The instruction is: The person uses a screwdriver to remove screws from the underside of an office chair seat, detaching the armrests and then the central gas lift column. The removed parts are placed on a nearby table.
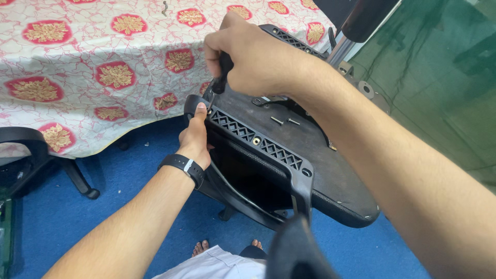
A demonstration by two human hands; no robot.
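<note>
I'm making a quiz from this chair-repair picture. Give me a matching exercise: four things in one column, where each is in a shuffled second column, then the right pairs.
Things:
1. screwdriver
2. wristband
3. loose screws
4. patterned cloth

Places:
A. on the left wrist
B. draped over the table
C. gripped in the right hand
D. lying on the underside of the chair seat

Pairs: 1-C, 2-A, 3-D, 4-B

Floral tablecloth [77, 62] on table, blue carpet [103, 217], second chair's arm [23, 137]
</note>
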